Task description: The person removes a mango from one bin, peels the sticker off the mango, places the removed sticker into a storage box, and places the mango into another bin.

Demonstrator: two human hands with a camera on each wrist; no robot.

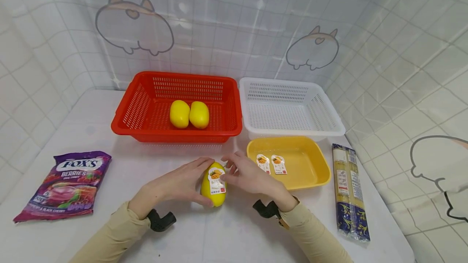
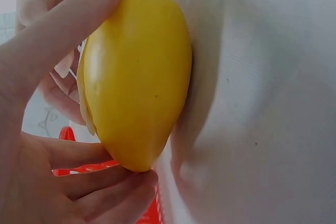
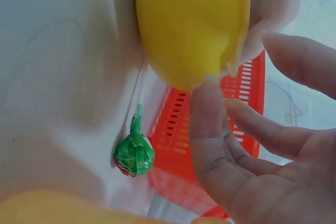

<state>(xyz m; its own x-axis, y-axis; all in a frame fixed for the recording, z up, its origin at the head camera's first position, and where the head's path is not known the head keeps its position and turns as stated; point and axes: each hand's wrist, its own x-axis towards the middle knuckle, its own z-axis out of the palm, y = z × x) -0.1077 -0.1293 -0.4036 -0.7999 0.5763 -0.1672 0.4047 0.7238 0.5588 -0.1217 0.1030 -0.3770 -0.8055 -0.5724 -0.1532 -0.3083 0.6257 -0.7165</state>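
A yellow mango (image 1: 206, 188) lies on the table with a white mango-picture sticker (image 1: 216, 182) on its top. My left hand (image 1: 183, 184) grips it, thumb near the stem end and fingers at the far tip, as the left wrist view shows. On the other side is my right hand (image 1: 248, 173), its thumb at the sticker in the head view. In the right wrist view a fingertip (image 3: 207, 106) of that hand meets the mango's far end, while the thumb (image 3: 304, 61) stands apart. A green-wrapped lollipop (image 3: 135, 155) lies beneath the right hand, mostly hidden in the head view.
Behind the hands stands a red basket (image 1: 175, 133) holding two mangoes (image 1: 189, 114), beside a white basket (image 1: 292, 131). A yellow tray (image 1: 307, 165) with two stickers (image 1: 279, 164) is at right, near packaged noodles (image 1: 351, 194). A candy bag (image 1: 69, 186) lies left.
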